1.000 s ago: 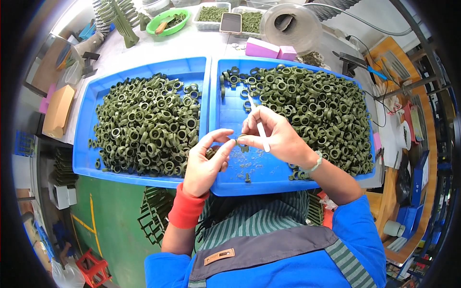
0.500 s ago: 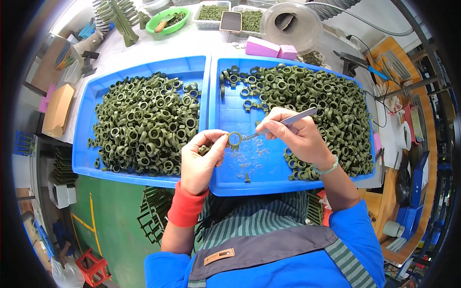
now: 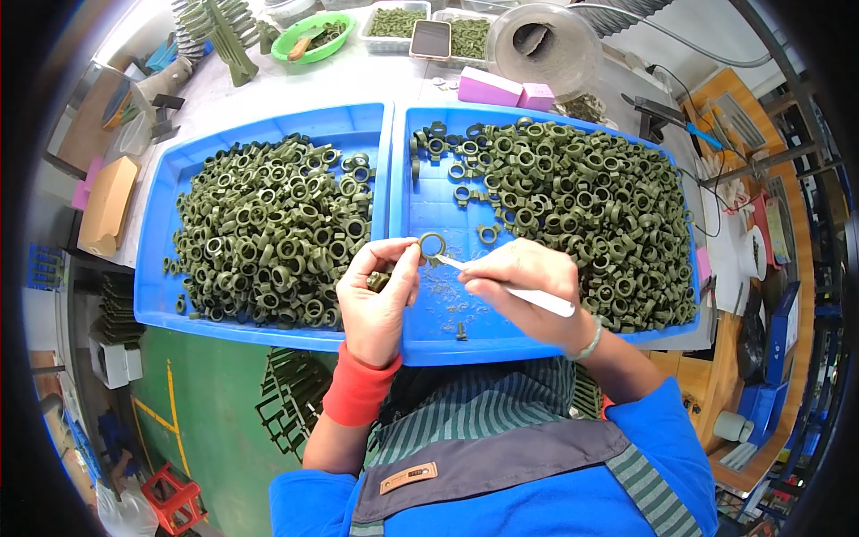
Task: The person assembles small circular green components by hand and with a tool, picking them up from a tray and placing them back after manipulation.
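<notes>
An olive-green ring-shaped part (image 3: 433, 235) is pinched between the thumb and fingertips of my left hand (image 3: 369, 300). Another green part (image 3: 378, 281) is tucked against that palm. My right hand (image 3: 532, 279) is closed around a slim craft knife (image 3: 548, 302) with a pale handle. Its tip meets the lower right edge of the ring. Both hands are over the right blue tray (image 3: 497, 327), where small shavings (image 3: 447, 309) and a small green piece (image 3: 461, 331) lie. A heap of similar rings (image 3: 617, 197) fills its right side.
On the left, a second blue tray (image 3: 242, 333) holds a large heap of rings (image 3: 268, 233). Behind stand a green bowl (image 3: 291, 38), clear tubs of green pieces (image 3: 394, 22), a phone (image 3: 430, 39) and pink blocks (image 3: 489, 87). An open cardboard box (image 3: 109, 206) sits far left.
My right hand has turned and lowered, so the knife handle now slants down to the right instead of up. The ring in my left hand has shifted slightly up and left.
</notes>
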A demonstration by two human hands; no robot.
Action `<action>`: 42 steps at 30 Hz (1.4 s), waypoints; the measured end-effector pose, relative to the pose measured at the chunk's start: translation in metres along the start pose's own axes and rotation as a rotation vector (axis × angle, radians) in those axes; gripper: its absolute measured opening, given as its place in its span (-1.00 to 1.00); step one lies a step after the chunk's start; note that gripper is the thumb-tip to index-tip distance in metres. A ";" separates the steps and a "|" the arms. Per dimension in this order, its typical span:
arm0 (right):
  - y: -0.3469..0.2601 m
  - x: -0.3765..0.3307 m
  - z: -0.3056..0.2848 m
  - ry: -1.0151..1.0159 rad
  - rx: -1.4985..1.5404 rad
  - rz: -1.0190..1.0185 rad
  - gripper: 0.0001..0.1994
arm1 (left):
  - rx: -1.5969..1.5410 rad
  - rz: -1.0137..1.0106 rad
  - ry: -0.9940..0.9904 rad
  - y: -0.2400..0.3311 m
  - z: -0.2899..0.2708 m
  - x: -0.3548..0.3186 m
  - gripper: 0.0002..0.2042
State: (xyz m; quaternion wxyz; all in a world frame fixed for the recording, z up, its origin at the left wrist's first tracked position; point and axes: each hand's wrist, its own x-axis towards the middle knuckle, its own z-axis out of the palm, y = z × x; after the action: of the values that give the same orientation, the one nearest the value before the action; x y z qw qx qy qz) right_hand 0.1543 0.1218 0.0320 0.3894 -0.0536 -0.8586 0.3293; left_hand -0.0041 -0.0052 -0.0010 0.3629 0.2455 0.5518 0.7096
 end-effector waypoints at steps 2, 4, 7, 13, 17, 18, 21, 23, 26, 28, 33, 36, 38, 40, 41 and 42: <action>-0.004 -0.004 0.010 0.030 -0.060 -0.050 -0.81 | -0.016 -0.006 0.020 -0.002 0.001 -0.001 -0.90; -0.012 -0.005 0.016 -0.015 -0.220 -0.094 -0.75 | -0.019 0.004 0.026 -0.004 0.003 0.000 -0.90; -0.007 -0.001 0.017 0.057 -0.201 -0.117 -0.70 | -0.023 0.005 0.020 -0.003 0.004 0.000 -0.89; 0.001 0.005 0.013 0.204 0.201 0.393 -0.76 | -0.033 0.020 -0.023 -0.001 0.002 -0.005 -0.86; 0.007 0.005 0.013 0.050 0.595 0.658 -0.76 | 0.097 0.212 -0.119 -0.003 0.000 -0.003 -0.80; 0.007 0.005 0.013 0.018 0.683 0.666 -0.76 | 0.097 0.213 -0.118 -0.005 -0.001 0.000 -0.80; 0.004 0.006 0.013 0.033 0.753 0.684 -0.77 | 0.339 0.511 -0.143 -0.006 -0.002 0.003 -0.76; 0.003 0.006 0.013 0.059 0.773 0.681 -0.80 | 0.154 0.280 -0.042 0.003 0.009 -0.003 -0.76; 0.006 0.003 0.014 0.053 0.705 0.624 -0.81 | 0.127 0.150 -0.113 -0.001 0.001 -0.004 -0.74; 0.011 -0.001 0.018 0.057 0.579 0.522 -0.79 | 0.142 0.156 -0.117 -0.002 0.000 -0.004 -0.74; 0.051 0.005 -0.003 -0.111 -0.130 0.287 -0.71 | 0.074 0.093 -0.041 -0.003 -0.006 -0.003 -0.74; 0.076 -0.006 -0.014 -0.251 -0.325 0.286 -0.70 | -0.284 -0.180 -0.006 0.002 -0.010 0.003 -0.72; 0.084 -0.014 -0.011 -0.341 -0.340 0.359 -0.69 | -0.511 -0.271 -0.108 0.002 -0.019 0.008 -0.70; 0.086 -0.021 -0.006 -0.405 -0.473 0.208 -0.67 | -0.744 -0.386 -0.100 0.006 -0.014 0.009 -0.72; 0.086 -0.022 -0.004 -0.411 -0.490 0.185 -0.68 | -0.783 -0.413 -0.123 0.012 -0.012 0.009 -0.76; 0.086 -0.022 -0.004 -0.410 -0.492 0.187 -0.68 | -0.783 -0.414 -0.125 0.009 -0.012 0.009 -0.76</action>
State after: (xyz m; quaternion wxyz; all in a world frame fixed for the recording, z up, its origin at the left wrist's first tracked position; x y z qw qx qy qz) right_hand 0.1582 0.1830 -0.0318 0.1519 -0.1572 -0.9641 0.1505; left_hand -0.0204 -0.0068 0.0036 0.5958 0.0163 0.2562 0.7610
